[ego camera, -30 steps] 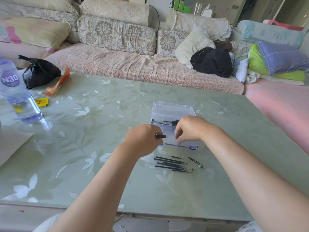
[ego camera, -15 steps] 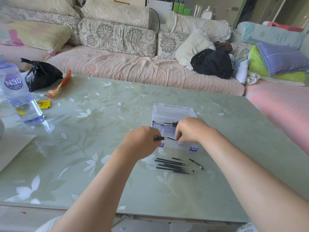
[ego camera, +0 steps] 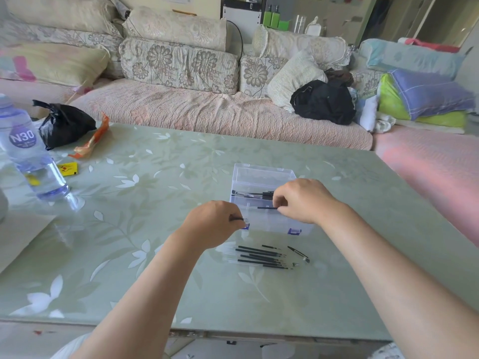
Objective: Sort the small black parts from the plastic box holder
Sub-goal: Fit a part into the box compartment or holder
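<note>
A clear plastic box (ego camera: 261, 177) with blue clasps stands open in the middle of the table, with a few black parts (ego camera: 252, 194) lying inside. My right hand (ego camera: 303, 200) is over the box's front and pinches a thin black rod (ego camera: 267, 208) by its right end. My left hand (ego camera: 212, 224) is just left of the box's front corner, its fingers curled round a short black piece (ego camera: 236, 218). Several black rods (ego camera: 261, 256) lie in a row on the table in front of the box, with a black clip (ego camera: 298, 254) beside them.
A water bottle (ego camera: 28, 156), a black bag (ego camera: 64, 124), an orange wrapper (ego camera: 90, 142) and a small yellow packet (ego camera: 68, 169) sit at the table's left. A sofa with cushions and a black garment (ego camera: 322, 101) runs behind. The table's near edge (ego camera: 233, 332) is close below my arms.
My hands have drawn apart: the right hand has pulled the thin black rod to the right, out of the short piece held in my left hand.
</note>
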Action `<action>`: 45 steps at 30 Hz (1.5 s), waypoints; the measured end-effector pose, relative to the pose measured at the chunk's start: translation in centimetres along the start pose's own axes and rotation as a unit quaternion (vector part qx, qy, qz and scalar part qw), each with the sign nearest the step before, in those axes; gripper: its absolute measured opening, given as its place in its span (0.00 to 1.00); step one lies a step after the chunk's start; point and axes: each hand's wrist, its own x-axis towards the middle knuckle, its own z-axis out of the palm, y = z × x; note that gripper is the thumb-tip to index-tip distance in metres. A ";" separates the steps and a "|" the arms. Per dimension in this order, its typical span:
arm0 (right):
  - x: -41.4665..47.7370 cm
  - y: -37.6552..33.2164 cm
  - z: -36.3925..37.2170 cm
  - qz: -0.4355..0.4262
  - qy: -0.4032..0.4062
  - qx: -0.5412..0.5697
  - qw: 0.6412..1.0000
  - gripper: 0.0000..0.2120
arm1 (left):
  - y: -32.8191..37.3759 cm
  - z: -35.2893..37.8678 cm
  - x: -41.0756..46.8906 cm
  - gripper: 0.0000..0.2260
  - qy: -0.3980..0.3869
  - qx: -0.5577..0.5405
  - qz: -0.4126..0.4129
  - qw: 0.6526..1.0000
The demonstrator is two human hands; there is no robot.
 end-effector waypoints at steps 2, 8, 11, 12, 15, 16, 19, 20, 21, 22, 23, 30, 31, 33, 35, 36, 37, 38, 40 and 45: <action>-1.2 0.2 -0.3 -0.008 0.016 0.024 1.000 0.10 | 0.0 0.0 -0.1 0.07 -0.007 -0.008 0.003 1.000; -4.7 0.2 -0.3 0.015 0.045 0.114 0.992 0.11 | 0.2 0.1 -0.7 0.06 -0.055 -0.048 -0.006 0.997; -6.3 -0.1 0.4 0.036 0.051 0.156 0.986 0.12 | 0.5 0.0 -1.2 0.09 -0.065 -0.085 -0.016 0.994; -6.7 -0.1 0.7 0.040 0.050 0.168 0.984 0.12 | 0.6 0.0 -1.4 0.09 -0.068 -0.092 -0.017 0.993; -7.5 -0.1 1.6 0.042 0.053 0.188 0.980 0.11 | 1.0 0.0 -2.1 0.10 -0.081 -0.104 -0.003 0.991; -7.6 -0.1 1.8 0.041 0.058 0.193 0.979 0.11 | 1.1 0.0 -2.2 0.11 -0.085 -0.114 0.002 0.990; -7.9 0.1 1.8 0.041 0.066 0.202 0.976 0.10 | 1.4 0.2 -2.5 0.11 -0.092 -0.143 0.010 0.985; -8.0 0.1 1.7 0.041 0.065 0.202 0.976 0.10 | 1.4 0.2 -2.6 0.12 -0.090 -0.148 0.011 0.985; -8.1 0.2 1.7 0.040 0.062 0.202 0.977 0.10 | 1.4 0.3 -2.7 0.12 -0.088 -0.154 0.011 0.984; -8.1 0.3 1.6 0.039 0.061 0.202 0.977 0.10 | 1.5 0.3 -2.8 0.12 -0.085 -0.161 0.011 0.983; -8.2 0.4 1.6 0.036 0.059 0.201 0.977 0.10 | 1.5 0.3 -2.8 0.12 -0.083 -0.165 0.011 0.983; -8.1 0.4 1.6 0.023 0.055 0.198 0.978 0.10 | 1.6 0.6 -2.8 0.12 -0.086 -0.161 0.010 0.983; -8.1 0.4 1.6 0.020 0.058 0.198 0.978 0.10 | 1.5 0.6 -2.7 0.11 -0.087 -0.155 0.009 0.984; -8.0 0.0 1.5 0.010 0.064 0.204 0.977 0.10 | 1.5 0.8 -2.7 0.11 -0.089 -0.147 0.011 0.985; -8.1 -0.6 1.5 0.002 0.062 0.221 0.973 0.10 | 1.7 1.0 -2.7 0.12 -0.094 -0.145 0.021 0.985; -8.1 -1.0 1.6 0.002 0.059 0.236 0.970 0.09 | 1.9 1.1 -2.7 0.13 -0.096 -0.145 0.028 0.984; -8.2 -1.4 1.6 0.003 0.056 0.254 0.966 0.09 | 2.1 1.2 -2.8 0.14 -0.099 -0.146 0.033 0.984; -8.2 -1.7 1.7 0.005 0.054 0.270 0.961 0.08 | 2.3 1.2 -2.8 0.14 -0.101 -0.149 0.035 0.983; -8.1 -2.0 1.8 0.016 0.057 0.290 0.955 0.06 | 2.3 1.2 -2.7 0.13 -0.101 -0.154 0.032 0.982; -8.2 -1.3 1.9 0.063 0.055 0.302 0.949 0.02 | 1.9 1.1 -2.7 0.11 -0.099 -0.148 0.031 0.984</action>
